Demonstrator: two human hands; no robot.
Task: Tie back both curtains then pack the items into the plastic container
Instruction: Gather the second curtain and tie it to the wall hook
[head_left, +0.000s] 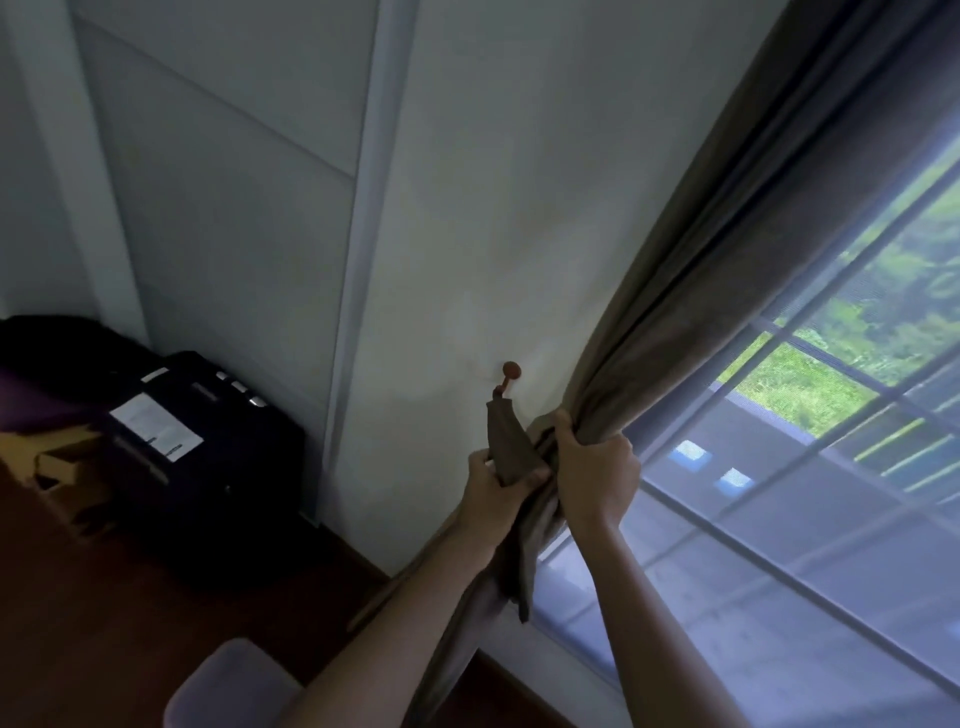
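A: What is nearest?

B: A pale stool (228, 686) at the bottom edge, on a dark wood floor (130, 613). Two bare forearms rise from there towards the wall.

A: And the hands?

B: The right hand (597, 467) is clenched round the gathered brown curtain (691, 291), bunching it beside the window (810, 467). The left hand (498, 488), just beside it, pinches the tieback (506, 441), a strip of the same brown cloth. The two hands nearly touch, with the curtain's folds between them.

A: Where does the tieback go?

B: Its upper end hangs on a small red-brown hook (510, 375) in the white wall (493, 182). The curtain's tail hangs below the hands.

A: Farther off?

B: A dark suitcase (208, 457) with a white label stands in the left corner, against a pale panelled door (223, 182).
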